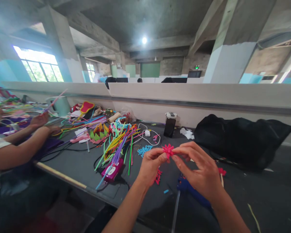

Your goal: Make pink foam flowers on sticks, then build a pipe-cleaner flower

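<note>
Between my two hands, above the dark table, is a small pink-red flower [168, 150] that looks made of fuzzy pipe-cleaner pieces. My left hand [150, 165] pinches its left side between thumb and fingers. Against its right side, the fingertips of my right hand [200, 166] are closed on a petal. Behind my left wrist lies a pile of short red pieces [158, 177]. A blue glue gun [194, 192] rests under my right hand, partly hidden by it. Another red flower [222, 171] is to the right of that hand.
Bundled colored pipe cleaners [118, 145] and a magenta box [113, 170] lie left. Short blue pieces [145, 150] sit ahead, near a leaning phone [169, 127] and a white cable [159, 139]. A black bag [240, 142] stands right. At far left, a co-worker's arms [24, 142] reach over the table.
</note>
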{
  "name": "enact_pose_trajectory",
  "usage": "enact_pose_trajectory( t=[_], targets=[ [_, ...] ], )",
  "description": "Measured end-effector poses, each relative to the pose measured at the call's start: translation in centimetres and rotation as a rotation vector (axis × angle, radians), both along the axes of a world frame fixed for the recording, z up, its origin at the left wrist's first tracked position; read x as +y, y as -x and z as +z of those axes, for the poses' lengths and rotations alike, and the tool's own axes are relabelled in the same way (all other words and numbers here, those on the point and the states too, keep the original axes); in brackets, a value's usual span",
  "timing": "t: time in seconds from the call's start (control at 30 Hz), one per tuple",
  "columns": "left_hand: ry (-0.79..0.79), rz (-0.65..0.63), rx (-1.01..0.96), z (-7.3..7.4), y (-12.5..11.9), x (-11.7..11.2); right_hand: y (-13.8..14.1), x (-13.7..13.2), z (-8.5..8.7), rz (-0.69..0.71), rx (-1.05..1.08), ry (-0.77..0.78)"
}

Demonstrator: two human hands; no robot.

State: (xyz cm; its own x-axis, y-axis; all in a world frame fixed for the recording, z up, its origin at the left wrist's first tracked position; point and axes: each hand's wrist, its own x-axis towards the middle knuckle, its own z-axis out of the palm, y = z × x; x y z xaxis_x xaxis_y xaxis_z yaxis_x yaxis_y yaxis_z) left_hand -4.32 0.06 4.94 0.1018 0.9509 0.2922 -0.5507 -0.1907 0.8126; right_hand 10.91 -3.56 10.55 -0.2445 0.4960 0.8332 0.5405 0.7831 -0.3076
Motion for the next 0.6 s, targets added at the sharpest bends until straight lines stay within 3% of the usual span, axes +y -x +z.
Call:
enact_pose_trajectory(
  t=[0.33, 0.6],
  targets=[
    [-0.072, 0.009, 0.022, -0.32, -0.17, -0.01, 0.28, 0.27, -0.53, -0.026, -0.020, 0.007],
    [-0.014, -0.040, -0.031, -0.35, -0.57, -0.14, 0.18, 0.24, -0.34, -0.011, 0.018, 0.058]
  ],
)
